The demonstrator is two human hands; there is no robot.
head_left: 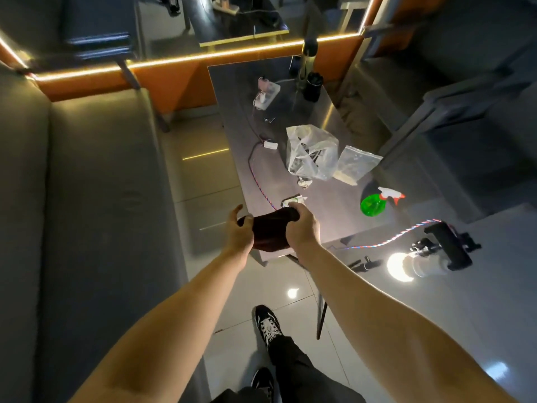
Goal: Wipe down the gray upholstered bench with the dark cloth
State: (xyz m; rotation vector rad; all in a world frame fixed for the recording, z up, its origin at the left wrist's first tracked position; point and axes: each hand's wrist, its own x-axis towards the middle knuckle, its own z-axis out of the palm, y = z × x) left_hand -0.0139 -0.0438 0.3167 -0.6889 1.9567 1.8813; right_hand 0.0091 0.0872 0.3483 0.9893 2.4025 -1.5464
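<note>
Both hands hold the dark cloth (271, 232) over the near left corner of the metal-topped table (325, 205). The left hand (239, 231) has its fingers curled into the cloth's left end, thumb raised clear. The right hand (302, 225) is closed over the cloth's far right corner, knuckles up. The cloth hangs bunched between them; judged, it is being gathered or folded into a pad for wiping, which would explain the two-handed hold. Whether its lower edge rests on the table cannot be told.

The gray upholstered bench (96, 199) runs along the left of the scene from near to far, well apart from the cloth, across a strip of tiled floor (203, 181). Nothing lies on its seat as far as the view shows. No wiping contact exists at this moment; the task is judged at its preparatory stage.

A green spray bottle (374, 203) lies on its side on the right part of the table, nozzle to the right, out of either hand. Farther off lie a crumpled clear plastic bag (312, 152), a zip bag (356, 162) and a braided cable (258, 181) trailing toward the near edge. A small wrapped item (292, 201) sits just beyond the right hand.

The next move is judged to require a turn to the left and a reach down to the seat. Risk noted: the cable lies near the cloth and could be dragged.
</note>
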